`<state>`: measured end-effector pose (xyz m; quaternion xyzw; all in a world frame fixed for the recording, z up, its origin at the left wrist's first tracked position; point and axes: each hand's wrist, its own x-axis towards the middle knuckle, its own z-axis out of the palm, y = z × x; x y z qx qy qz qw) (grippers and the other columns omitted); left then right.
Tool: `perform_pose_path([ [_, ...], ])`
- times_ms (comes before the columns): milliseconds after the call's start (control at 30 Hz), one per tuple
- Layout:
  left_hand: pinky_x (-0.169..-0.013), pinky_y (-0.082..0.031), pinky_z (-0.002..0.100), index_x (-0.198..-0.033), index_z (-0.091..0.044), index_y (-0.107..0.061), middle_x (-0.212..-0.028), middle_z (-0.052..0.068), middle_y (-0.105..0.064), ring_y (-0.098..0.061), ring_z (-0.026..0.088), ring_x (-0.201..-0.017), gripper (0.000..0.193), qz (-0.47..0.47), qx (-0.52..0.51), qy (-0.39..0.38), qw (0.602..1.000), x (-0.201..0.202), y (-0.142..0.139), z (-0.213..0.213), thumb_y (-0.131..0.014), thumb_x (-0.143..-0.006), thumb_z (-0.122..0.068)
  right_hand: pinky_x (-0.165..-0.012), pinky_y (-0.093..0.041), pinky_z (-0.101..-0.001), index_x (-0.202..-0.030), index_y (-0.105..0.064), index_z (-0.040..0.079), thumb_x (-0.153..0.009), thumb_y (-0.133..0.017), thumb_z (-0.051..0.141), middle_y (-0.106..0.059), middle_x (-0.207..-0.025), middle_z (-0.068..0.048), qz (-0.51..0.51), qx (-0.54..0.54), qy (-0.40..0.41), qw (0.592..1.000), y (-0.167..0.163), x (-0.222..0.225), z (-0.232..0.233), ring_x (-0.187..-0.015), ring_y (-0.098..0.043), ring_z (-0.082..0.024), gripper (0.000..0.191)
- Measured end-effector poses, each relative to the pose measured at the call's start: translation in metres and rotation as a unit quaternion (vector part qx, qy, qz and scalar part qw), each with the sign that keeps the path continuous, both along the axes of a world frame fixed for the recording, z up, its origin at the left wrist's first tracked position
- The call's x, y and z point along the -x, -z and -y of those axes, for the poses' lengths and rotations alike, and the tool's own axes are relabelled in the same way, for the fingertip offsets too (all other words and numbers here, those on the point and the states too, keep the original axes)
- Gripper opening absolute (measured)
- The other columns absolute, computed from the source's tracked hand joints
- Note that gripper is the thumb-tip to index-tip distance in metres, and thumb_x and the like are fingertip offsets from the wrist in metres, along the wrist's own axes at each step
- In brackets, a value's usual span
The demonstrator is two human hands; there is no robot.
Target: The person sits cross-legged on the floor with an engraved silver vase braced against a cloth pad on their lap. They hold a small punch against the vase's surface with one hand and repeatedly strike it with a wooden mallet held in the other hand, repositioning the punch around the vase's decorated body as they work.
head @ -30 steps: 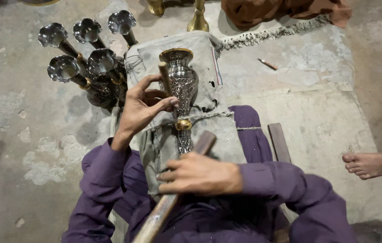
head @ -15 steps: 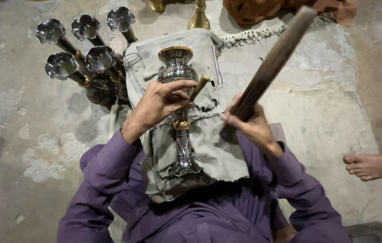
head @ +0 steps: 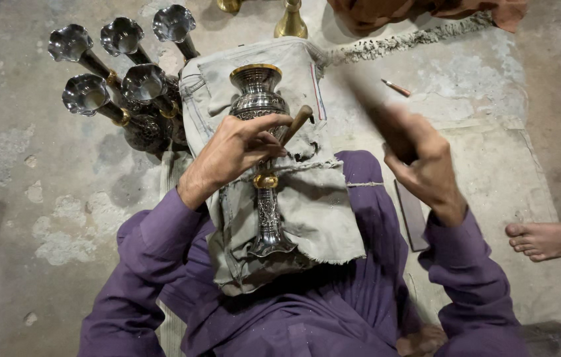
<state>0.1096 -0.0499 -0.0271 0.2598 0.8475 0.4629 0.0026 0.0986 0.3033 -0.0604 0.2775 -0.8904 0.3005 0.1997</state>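
Swung down since half a second ago, the stick [head: 369, 99] is now a blur at two o'clock of the vase [head: 262, 152], gripped in the right hand's [head: 419, 162] fist. Silver, engraved, with a gold rim and collar, the vase lies on a grey cloth [head: 320, 211] over the lap. Left hand [head: 237, 149] rests on its neck, pinching a wooden punch [head: 297, 123]. More vases [head: 121, 86] lie at ten o'clock.

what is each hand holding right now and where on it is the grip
The left hand pinches a short wooden-handled tool against the metal vase. The right hand grips a blurred stick at its lower end.
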Motion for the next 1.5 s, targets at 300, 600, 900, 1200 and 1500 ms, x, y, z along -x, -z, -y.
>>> perform_pose_path([
  [300, -0.068, -0.064, 0.032, -0.131, -0.019, -0.066, -0.095, 0.006, -0.081, -0.080, 0.015, -0.077, 0.042, -0.006, 0.075, 0.039, 0.996, 0.000, -0.009, 0.003, -0.075, -0.090, -0.015, -0.063, -0.057, -0.0338, -0.148, -0.058, 0.007, -0.080, -0.068, -0.002, -0.075, -0.101, -0.011, 0.010, 0.017, 0.050, 0.999, 0.021, -0.021, 0.013, -0.071, -0.065, -0.018, 0.069],
  [600, -0.074, -0.064, 0.034, -0.133, -0.013, -0.062, -0.096, 0.011, -0.080, -0.081, 0.020, -0.086, 0.045, -0.021, 0.018, -0.023, 0.999, -0.023, -0.024, 0.014, -0.076, -0.090, -0.008, -0.074, -0.059, -0.0395, -0.149, -0.058, 0.024, -0.079, -0.072, 0.005, -0.074, -0.108, -0.010, 0.053, -0.058, 0.080, 0.994, -0.004, -0.039, 0.033, -0.086, -0.071, -0.027, 0.074],
  [900, -0.075, -0.066, 0.033, -0.133, -0.010, -0.061, -0.098, 0.016, -0.079, -0.080, 0.023, -0.087, 0.045, -0.025, -0.016, -0.086, 0.996, -0.030, -0.015, 0.013, -0.075, -0.091, -0.005, -0.078, -0.062, -0.0389, -0.151, -0.057, 0.021, -0.090, -0.074, 0.013, -0.073, -0.117, -0.011, 0.083, -0.094, 0.046, 0.991, -0.023, -0.022, 0.044, -0.088, -0.073, -0.025, 0.063],
  [1200, -0.075, -0.066, 0.034, -0.132, -0.008, -0.061, -0.095, 0.017, -0.079, -0.081, 0.023, -0.089, 0.045, -0.034, -0.037, -0.100, 0.994, -0.041, -0.020, 0.018, -0.077, -0.090, -0.007, -0.081, -0.057, -0.0388, -0.144, -0.063, 0.007, -0.078, -0.076, -0.001, -0.073, -0.115, -0.016, 0.041, -0.053, 0.012, 0.998, -0.064, -0.029, 0.046, -0.094, -0.071, -0.027, 0.068],
  [1500, -0.071, -0.063, 0.034, -0.133, -0.009, -0.061, -0.093, 0.017, -0.079, -0.081, 0.024, -0.087, 0.045, -0.045, -0.027, -0.101, 0.993, -0.046, -0.025, 0.026, -0.076, -0.090, -0.006, -0.078, -0.058, -0.0344, -0.145, -0.064, 0.007, -0.084, -0.076, 0.003, -0.075, -0.107, -0.013, 0.069, 0.002, 0.040, 0.997, -0.065, -0.036, 0.053, -0.090, -0.071, -0.021, 0.062],
])
